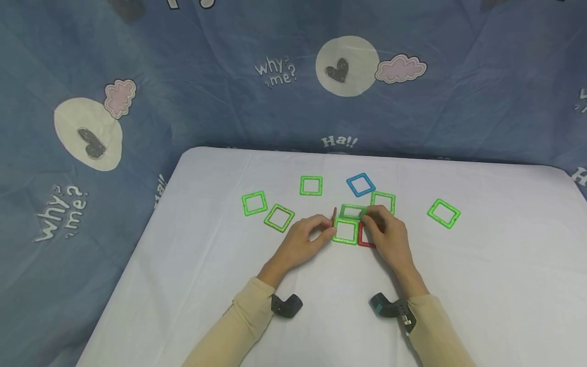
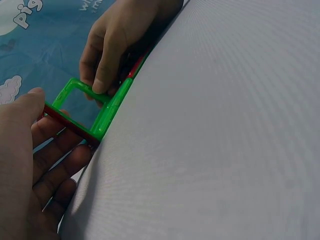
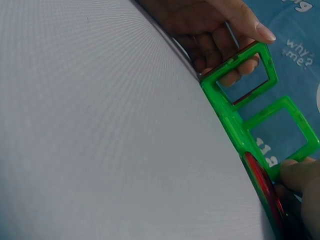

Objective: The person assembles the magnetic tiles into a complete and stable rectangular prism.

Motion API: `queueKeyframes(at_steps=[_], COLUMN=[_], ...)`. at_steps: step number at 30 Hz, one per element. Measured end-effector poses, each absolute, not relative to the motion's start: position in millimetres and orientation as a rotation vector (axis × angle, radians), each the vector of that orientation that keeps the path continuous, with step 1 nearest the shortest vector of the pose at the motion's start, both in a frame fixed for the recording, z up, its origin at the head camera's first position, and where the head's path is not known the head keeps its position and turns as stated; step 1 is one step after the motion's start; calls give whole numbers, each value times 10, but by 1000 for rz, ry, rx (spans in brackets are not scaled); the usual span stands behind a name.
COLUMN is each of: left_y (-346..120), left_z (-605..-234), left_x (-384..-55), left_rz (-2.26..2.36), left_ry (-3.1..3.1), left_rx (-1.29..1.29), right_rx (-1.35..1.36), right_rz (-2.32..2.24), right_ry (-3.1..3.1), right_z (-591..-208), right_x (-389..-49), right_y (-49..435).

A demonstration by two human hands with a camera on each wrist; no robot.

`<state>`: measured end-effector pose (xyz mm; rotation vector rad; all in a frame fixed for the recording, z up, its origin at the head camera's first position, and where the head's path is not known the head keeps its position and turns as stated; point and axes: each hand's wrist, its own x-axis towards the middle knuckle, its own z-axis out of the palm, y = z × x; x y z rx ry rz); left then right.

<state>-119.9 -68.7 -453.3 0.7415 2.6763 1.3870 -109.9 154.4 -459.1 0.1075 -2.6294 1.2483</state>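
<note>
At the middle of the white table, my left hand [image 1: 304, 237] holds a thin red square tile [image 1: 334, 216] upright, its thumb at the top edge and fingertips behind. In the right wrist view that spot shows a green square frame [image 3: 272, 70] with red along its edge. A flat green square tile [image 1: 345, 241] lies just right of it. Behind the flat tile a second green frame [image 2: 62, 92] stands on edge, and my right hand [image 1: 390, 237] pinches its right end between thumb and fingers. Beneath the right hand lies a red square frame [image 1: 365, 244], partly hidden.
Green square frames lie around: one behind the right hand [image 1: 383, 193], one at far right [image 1: 454, 219], and several at left, including the nearest [image 1: 275, 225]. A blue frame [image 1: 361, 193] lies at the back. Patterned blue cloth [image 1: 206, 112] hangs behind the table [image 1: 160, 306].
</note>
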Motion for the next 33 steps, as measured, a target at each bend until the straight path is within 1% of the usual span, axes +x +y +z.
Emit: queueKeyframes(at_steps=[33], left_y=[-688], left_z=[-4538], left_x=[-1207], left_rz=[1387], left_ry=[2654], left_rx=[723], right_rx=[154], right_rz=[1213], right_ry=[-2639], right_z=[-4594], right_x=[-1108], right_y=[1549])
